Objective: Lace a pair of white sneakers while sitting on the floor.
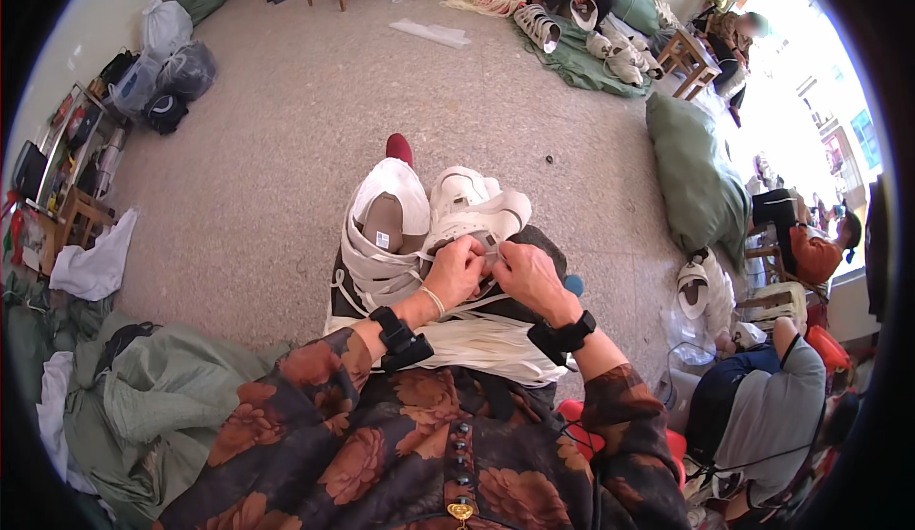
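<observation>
On my lap sit white sneakers. Closest to my fingers is a sneaker (477, 208) with its toe pointing away and its tongue side facing me. My left hand (456, 271) is closed at its opening, pinching a thin white shoelace. Just to the right, my right hand (530, 277) is also closed in a pinch at the lace, the fingertips of both hands almost meeting. To the left lies a nested stack of white shoes (386, 230) with a brown insole and small white label showing. Across my thighs spreads a bundle of white laces (486, 351).
Green sacks lie at left (181, 406) and right (696, 173). Plastic bags (172, 63) and a shelf (71, 153) stand by the left wall. Other people sit around: one at the far side with shoes on a green sheet (581, 63), others at right, one in grey (772, 401).
</observation>
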Demonstrator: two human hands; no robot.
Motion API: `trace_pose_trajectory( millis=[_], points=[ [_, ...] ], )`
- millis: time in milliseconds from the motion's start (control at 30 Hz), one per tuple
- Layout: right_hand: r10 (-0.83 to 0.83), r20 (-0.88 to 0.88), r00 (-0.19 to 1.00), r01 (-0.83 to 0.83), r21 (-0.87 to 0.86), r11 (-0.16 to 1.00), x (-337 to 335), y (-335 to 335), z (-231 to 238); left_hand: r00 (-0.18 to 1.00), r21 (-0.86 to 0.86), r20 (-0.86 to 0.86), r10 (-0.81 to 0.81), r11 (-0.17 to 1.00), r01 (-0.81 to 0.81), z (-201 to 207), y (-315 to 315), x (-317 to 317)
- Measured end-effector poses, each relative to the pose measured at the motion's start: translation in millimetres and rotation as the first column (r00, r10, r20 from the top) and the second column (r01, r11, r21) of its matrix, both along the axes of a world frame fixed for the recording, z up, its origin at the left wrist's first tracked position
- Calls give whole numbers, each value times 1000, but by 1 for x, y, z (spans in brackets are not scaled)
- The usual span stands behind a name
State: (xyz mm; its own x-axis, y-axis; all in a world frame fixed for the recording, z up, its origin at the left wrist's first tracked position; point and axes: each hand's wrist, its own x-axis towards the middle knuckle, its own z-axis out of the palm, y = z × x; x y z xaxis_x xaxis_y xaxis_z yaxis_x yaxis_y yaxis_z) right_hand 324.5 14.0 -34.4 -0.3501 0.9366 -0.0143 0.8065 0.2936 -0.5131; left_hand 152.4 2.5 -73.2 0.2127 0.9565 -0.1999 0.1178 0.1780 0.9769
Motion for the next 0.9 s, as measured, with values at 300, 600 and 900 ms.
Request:
trace_pose_trajectory(
  millis=[300,600,900],
  points=[
    [-77,-196,978,76,-12,997,5,-6,-14,945,285,-306,-114,936,206,1,22,-3],
    [-389,-570,724,213,-351,912,-1,-12,-11,660,11,722,207,951,-310,101,42,-137],
    [-521,-848,-99,-228,-491,841,46,-27,55,819,-28,232,-525,838,545,42,-33,-25]
  ],
)
